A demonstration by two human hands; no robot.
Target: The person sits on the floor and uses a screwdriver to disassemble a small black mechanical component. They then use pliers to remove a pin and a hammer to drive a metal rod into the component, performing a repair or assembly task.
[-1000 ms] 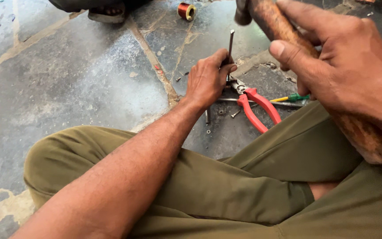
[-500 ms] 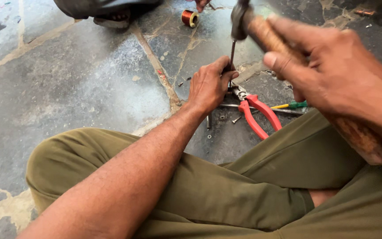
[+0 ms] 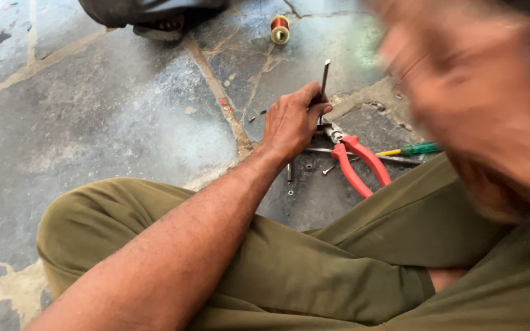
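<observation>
1. The floor (image 3: pixel 93 122) is grey stone slabs with pale joints; the person sits on it cross-legged in olive trousers (image 3: pixel 314 270).
2. The right hand (image 3: pixel 480 116) fills the upper right of the view, raised near the camera and so blurred that I cannot tell whether it is open or closed, or what it holds.
3. The left arm runs from the lower left up over the knee to the floor ahead, wrist straight, knuckles up.
4. The left hand (image 3: pixel 289 122) rests low by the floor, fingers curled together and clamped on a thin dark rod (image 3: pixel 324 79) — the rod stands nearly upright, its top end clear above the thumb, its foot hidden behind the hand.
5. Red-handled pliers (image 3: pixel 360 162) lie on the floor just right of that hand, handles pointing toward the trousers.
6. A screwdriver (image 3: pixel 409 150) with a green and yellow handle lies just beyond the pliers, its shaft running under them.
7. A spool (image 3: pixel 280 29) of copper wire stands well apart, at the top.
8. Small screws (image 3: pixel 289 175) and bits lie scattered by the wrist.
</observation>
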